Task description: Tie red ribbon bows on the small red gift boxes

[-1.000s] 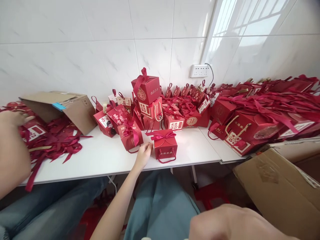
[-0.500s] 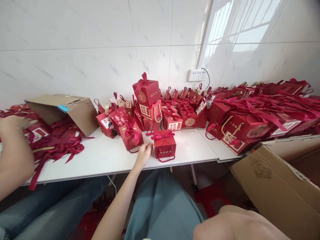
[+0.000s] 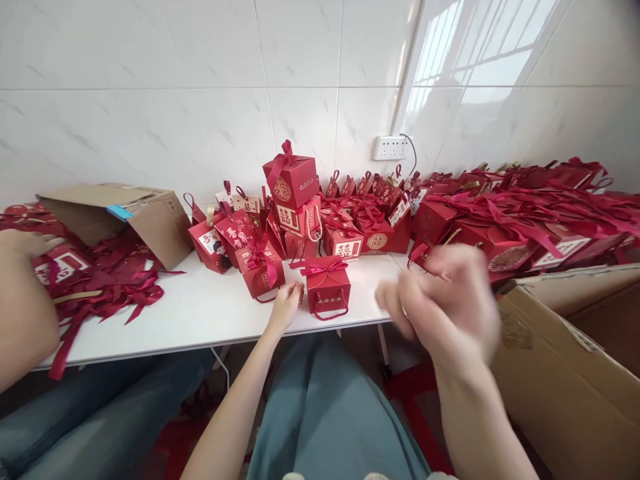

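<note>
A red gift box [image 3: 329, 293] with a satin bow on top and a red cord handle at its front stands near the table's front edge. My left hand [image 3: 286, 305] rests on the table just left of it, fingers curled together; whatever they may hold is hidden. To the right, above the table edge, my right hand [image 3: 450, 303] is raised and smeared by motion, its fingers bent. Another bowed red box [image 3: 257, 272] sits tilted behind my left hand. Further back, a small stack has a red box [image 3: 296, 181] with a ribbon loop on top.
Many red boxes [image 3: 505, 243] with ribbons crowd the right side. An open cardboard carton [image 3: 565, 347] stands at lower right, another carton [image 3: 165, 227] lies on the white table [image 3: 190, 313] at left. A co-worker's arm [image 3: 25, 307] reaches over ribboned boxes there. A power strip [image 3: 390, 148] hangs on the wall.
My right hand has risen from the lower right, up and forward toward the table. My left hand and the bowed box beside it have stayed in place; the view has shifted slightly.
</note>
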Motion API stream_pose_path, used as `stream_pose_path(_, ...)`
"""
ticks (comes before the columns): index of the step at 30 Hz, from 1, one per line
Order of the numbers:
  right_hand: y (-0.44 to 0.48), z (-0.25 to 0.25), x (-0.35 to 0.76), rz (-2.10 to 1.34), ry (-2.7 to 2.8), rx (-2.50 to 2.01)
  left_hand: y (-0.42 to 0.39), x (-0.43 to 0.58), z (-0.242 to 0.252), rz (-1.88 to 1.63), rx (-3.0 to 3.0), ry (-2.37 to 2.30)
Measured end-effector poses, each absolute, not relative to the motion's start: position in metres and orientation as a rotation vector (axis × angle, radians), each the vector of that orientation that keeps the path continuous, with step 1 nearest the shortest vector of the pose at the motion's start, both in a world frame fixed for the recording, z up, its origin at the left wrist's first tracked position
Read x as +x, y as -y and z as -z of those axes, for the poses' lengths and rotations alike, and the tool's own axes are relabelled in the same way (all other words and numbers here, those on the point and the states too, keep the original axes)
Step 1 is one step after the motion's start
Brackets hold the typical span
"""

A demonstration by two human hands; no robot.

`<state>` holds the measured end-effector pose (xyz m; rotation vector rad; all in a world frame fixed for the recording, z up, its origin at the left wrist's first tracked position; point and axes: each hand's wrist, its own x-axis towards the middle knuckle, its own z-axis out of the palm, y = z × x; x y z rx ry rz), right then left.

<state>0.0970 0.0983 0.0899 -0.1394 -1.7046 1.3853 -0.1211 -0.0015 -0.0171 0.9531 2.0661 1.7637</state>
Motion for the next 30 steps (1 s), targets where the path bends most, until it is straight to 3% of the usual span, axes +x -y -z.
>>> stream_pose_path(3,-0.148,-0.052,0.053,-0.873,1.794,-0.530,0.001,-0.119,0.015,-1.765,0.989,-2.070)
stream_pose_path(9,-0.172,0.028,0.052,-0.581,2.046,-0.519,0.012,-0.112,0.007,-1.775,1.083,-2.151)
stream_pose_path(15,-0.168,0.042,0.057,-0.293,2.102,-0.355,0.062,-0.099,0.008,-1.746,1.359,-2.228)
stream_pose_path(19,-0.163,0.043,0.070,-0.292,2.155,-0.211,0.114,-0.077,0.051,-1.587,1.560,-2.194)
stream_pose_path(24,-0.147,0.079,0.121,-0.368,2.226,-0.095,0.185,-0.029,0.138,-1.520,0.597,-2.346)
stream_pose_path(30,-0.130,0.150,0.167,-0.687,2.574,-0.874,0.239,0.017,0.214,-1.239,-0.516,-2.335)
